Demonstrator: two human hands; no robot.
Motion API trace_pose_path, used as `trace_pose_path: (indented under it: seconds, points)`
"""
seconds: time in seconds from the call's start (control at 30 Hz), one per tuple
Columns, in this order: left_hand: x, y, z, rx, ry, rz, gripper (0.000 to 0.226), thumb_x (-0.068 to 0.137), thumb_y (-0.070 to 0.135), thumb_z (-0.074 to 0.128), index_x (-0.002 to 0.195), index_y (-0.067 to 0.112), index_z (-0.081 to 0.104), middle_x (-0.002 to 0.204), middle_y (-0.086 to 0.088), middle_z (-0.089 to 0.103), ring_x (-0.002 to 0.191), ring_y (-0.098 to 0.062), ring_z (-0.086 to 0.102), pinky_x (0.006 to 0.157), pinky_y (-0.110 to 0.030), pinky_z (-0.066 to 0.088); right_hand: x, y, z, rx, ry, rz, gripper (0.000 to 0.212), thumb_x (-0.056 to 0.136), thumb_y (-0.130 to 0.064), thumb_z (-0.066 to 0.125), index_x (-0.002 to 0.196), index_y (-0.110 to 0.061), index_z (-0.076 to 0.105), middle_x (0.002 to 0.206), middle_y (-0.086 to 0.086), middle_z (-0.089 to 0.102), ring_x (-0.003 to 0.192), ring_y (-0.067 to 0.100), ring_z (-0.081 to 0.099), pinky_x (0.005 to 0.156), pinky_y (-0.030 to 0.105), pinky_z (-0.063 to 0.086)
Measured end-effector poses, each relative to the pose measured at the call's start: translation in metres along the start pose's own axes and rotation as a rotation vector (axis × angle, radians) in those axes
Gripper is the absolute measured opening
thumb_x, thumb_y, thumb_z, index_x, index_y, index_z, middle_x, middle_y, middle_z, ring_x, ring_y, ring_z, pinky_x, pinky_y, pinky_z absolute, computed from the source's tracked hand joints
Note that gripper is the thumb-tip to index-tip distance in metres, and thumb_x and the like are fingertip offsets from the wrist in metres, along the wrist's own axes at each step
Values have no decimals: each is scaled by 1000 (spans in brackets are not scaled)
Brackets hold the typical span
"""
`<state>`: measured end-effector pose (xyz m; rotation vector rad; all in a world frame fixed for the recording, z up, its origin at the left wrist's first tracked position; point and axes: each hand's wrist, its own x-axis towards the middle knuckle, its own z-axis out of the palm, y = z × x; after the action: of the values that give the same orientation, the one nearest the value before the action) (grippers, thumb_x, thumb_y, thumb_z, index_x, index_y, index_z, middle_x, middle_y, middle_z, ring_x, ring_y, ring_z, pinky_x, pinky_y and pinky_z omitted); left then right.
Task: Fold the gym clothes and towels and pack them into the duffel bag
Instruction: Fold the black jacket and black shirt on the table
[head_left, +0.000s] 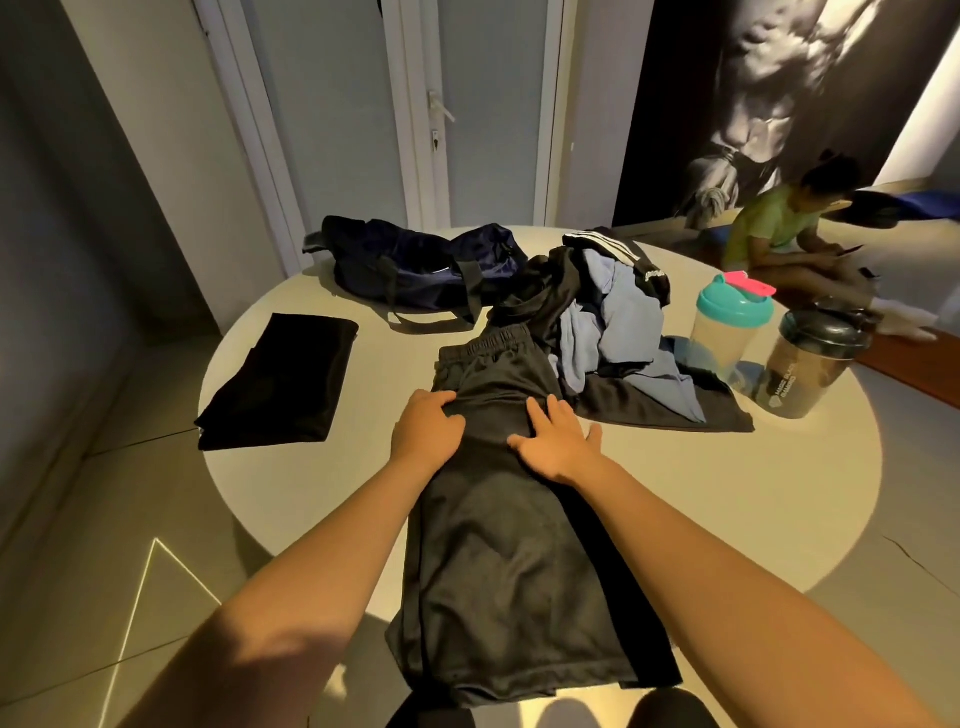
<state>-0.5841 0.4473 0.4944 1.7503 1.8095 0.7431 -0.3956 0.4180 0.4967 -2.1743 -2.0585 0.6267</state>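
While a folded black garment (280, 384) is lying at the left of the round table (727, 493) and the dark duffel bag (415, 265) is slumping at its far edge, a person is working on a pair of black shorts (498, 519) spread down the middle, waistband pointing away and hem hanging over the near rim. The left hand (428, 428) is curling its fingers into the cloth at the shorts' left side, gripping it, while the right hand (558, 436) is lying flat with fingers spread, pressing the fabric down. Just to the right, an unfolded pile of clothes (613, 332) is waiting, touching the shorts, and two shaker bottles, one with a teal lid (727, 327) and one dark (810, 364), are standing beside it. The shiny fabric is looking slippery: with so much of it overhanging, a loosened press is likely to send the shorts sliding off, and a wide fold to the right is risking dragging the pile into the bottles.
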Motion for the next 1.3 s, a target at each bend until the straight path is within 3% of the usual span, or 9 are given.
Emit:
trace_pose_path:
  seconds: [0.1, 0.2, 0.43, 0.57, 0.73, 0.97, 1.07, 1.17, 1.3]
  points:
    - [-4, -7, 9, 22, 61, 6, 56, 95, 31, 53, 149, 21, 45, 144, -2, 39, 121, -30, 54, 107, -45, 45, 1, 2, 3, -2, 291, 9, 59, 97, -43, 37, 149, -17, 37, 158, 9, 26, 151, 26, 13, 120, 61, 3]
    - [0, -5, 13, 75, 121, 51, 60, 96, 36, 49, 153, 26, 34, 156, -1, 26, 138, -28, 37, 115, -47, 33, 5, -4, 5, -12, 462, -189, 56, 102, -39, 38, 156, -23, 31, 163, 7, 21, 152, 24, 10, 121, 54, 6]
    - [20, 0, 10, 420, -18, -47, 53, 103, 49, 21, 154, 38, 30, 163, 0, 27, 147, -26, 19, 115, -48, 15, 20, -7, 12, -46, 166, -104, 62, 100, -63, 24, 157, -39, 19, 168, -2, 8, 153, 26, 3, 120, 56, -1]
    - [36, 5, 11, 132, 141, -28, 34, 100, 37, 40, 134, 33, 45, 146, 1, 49, 138, -24, 32, 112, -45, 22, 27, -21, 3, 63, 459, -127, 50, 100, -53, 41, 144, -30, 47, 154, 6, 34, 144, 26, 23, 116, 49, 17]
    - [60, 17, 4, 60, 18, -88, 42, 104, 44, 32, 145, 41, 29, 135, -7, 55, 131, -30, 42, 110, -48, 23, 50, -35, -22, 127, 266, -78, 53, 102, -52, 36, 154, -39, 30, 166, 4, 13, 151, 30, 9, 114, 54, 13]
    - [79, 13, 0, -376, 171, -110, 14, 98, 32, 58, 112, 33, 60, 120, 5, 63, 113, -22, 59, 98, -40, 46, 78, -44, -39, 287, 429, -51, 31, 103, -38, 45, 131, -26, 46, 133, 9, 45, 111, 33, 54, 96, 46, 30]
    - [71, 15, -4, -456, 295, -37, 25, 97, 16, 59, 116, 32, 54, 117, 10, 56, 104, -11, 55, 79, -22, 46, 85, -47, -44, 355, 353, -82, 51, 102, -37, 49, 148, -25, 32, 142, 17, 40, 119, 40, 52, 100, 48, 42]
    - [63, 19, -10, -548, 311, 15, 40, 96, 0, 54, 126, 26, 48, 114, 9, 53, 97, -8, 57, 65, -6, 46, 90, -52, -43, 351, 290, -116, 37, 99, -38, 56, 131, -23, 45, 125, 13, 57, 107, 34, 58, 88, 44, 47]
    - [67, 11, -21, -596, 206, 39, 50, 93, 4, 58, 128, 39, 48, 130, 7, 53, 100, -3, 59, 82, -16, 50, 87, -56, -45, 540, 302, -128, 31, 96, -34, 62, 115, -18, 44, 104, 5, 58, 95, 29, 57, 76, 38, 43]
